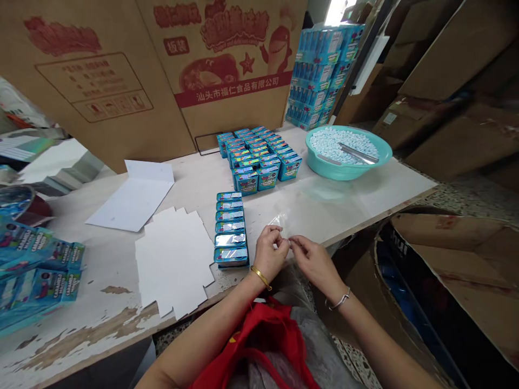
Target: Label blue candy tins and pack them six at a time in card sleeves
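My left hand (271, 249) and my right hand (311, 263) meet at the table's front edge, fingertips pinched close together. Between them is thin clear plastic film (279, 219), which shows around the fingers; its full outline is hard to make out. Just left of my left hand stands a row of several small blue candy boxes (230, 228), lined up front to back. Farther back, a larger group of blue candy boxes (259, 156) stands packed together.
A turquoise basin (338, 172) of small pale candies holds a metal scoop (359, 154). White card sheets (174, 259) and a folded white card (133, 200) lie left. Wrapped boxes (40, 270) sit far left, more stacked behind (320, 75). A large carton (239, 116) blocks the back; an open carton (454, 259) stands right.
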{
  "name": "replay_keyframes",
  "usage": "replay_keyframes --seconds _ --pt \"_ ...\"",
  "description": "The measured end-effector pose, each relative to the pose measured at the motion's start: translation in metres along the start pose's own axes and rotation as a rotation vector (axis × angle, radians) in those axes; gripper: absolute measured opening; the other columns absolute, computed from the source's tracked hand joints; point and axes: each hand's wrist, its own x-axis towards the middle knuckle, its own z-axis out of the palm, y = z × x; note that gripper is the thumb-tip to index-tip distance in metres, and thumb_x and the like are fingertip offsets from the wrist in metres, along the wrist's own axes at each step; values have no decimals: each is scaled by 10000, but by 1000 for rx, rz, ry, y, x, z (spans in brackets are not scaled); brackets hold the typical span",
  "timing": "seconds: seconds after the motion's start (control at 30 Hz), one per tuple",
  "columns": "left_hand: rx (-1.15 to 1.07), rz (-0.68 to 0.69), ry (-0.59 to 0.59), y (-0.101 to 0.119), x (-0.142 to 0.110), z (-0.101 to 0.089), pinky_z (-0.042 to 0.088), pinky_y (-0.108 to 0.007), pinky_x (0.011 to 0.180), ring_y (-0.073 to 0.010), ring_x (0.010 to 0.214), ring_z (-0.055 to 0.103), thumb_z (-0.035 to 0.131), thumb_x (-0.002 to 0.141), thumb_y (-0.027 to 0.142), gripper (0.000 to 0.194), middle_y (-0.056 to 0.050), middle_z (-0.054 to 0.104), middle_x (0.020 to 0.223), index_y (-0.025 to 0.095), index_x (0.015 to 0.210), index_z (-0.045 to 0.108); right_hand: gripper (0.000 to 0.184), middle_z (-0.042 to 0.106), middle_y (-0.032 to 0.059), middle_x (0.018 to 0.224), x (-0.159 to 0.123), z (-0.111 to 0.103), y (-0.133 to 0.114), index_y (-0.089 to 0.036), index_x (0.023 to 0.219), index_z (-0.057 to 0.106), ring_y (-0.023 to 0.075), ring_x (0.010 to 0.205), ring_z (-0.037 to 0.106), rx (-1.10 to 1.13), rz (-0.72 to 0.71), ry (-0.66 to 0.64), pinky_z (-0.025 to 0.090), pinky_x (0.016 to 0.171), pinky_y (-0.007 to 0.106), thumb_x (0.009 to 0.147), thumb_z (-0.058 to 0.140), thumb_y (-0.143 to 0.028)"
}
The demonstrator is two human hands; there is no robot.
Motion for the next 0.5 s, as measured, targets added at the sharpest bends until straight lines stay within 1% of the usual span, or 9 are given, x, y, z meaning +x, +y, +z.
replay_keyframes --seconds 0.1,0.2,0.23,0.27,0.3,0.33,0.37,0.43,0.5 --pt "118 66 -30 13 -3 -8 429 -300 741 -206 963 584 472 692 36 261 -65 572 836 205 538 345 319 682 61 703 8 -32 3 -200 872 687 188 596 608 -98 16 248 436 547 265 897 412 -360" --pt "224 121 -103 40 -2 -23 436 -290 710 -190 862 592 482 710 60 217 -41 566 745 204 564 411 340 706 93 768 20 -74 -11 -157 1008 697 207 639 625 -224 -43 575 449 585 293 886 461 -370" --pt "216 130 -130 50 0 -31 443 -284 701 -179 818 592 507 735 97 167 -35 574 747 199 609 467 354 715 104 816 23 -83 -19 -151 1069 687 214 670 637 -270 -93 632 459 612 306 888 462 -357" --pt "174 127 -153 58 3 -41 452 -276 695 -166 783 594 543 758 149 85 -34 593 781 192 688 525 362 719 114 887 25 -88 -28 -152 1111 676 221 720 649 -308 -153 645 469 646 316 893 451 -335" --pt "103 114 -161 63 7 -53 463 -268 693 -155 763 600 582 772 210 32 -39 613 842 188 789 564 366 717 115 948 27 -88 -37 -160 1137 666 225 763 657 -338 -207 620 475 674 323 899 434 -313" --pt "16 94 -139 65 12 -67 473 -261 698 -148 763 610 617 776 272 146 -47 625 913 188 889 578 367 712 110 991 28 -83 -45 -172 1148 662 226 793 660 -360 -251 569 479 692 326 904 417 -294" --pt "-72 66 -78 63 17 -82 481 -257 710 -148 780 621 640 776 335 251 -56 628 977 190 969 573 366 710 103 1012 31 -73 -50 -184 1148 663 226 811 662 -374 -279 502 482 699 324 907 405 -281" --pt "-184 -17 145 46 29 -110 485 -261 747 -165 851 628 627 787 443 344 -67 634 1017 187 1011 574 358 718 95 982 36 -44 -53 -201 1140 665 222 794 665 -388 -280 372 484 679 313 908 401 -268" --pt "-188 -186 342 18 35 -132 482 -273 759 -194 915 618 600 781 538 399 -75 658 976 175 945 610 349 725 97 931 43 -8 -48 -207 1110 677 220 766 669 -384 -247 281 483 651 302 913 394 -260"
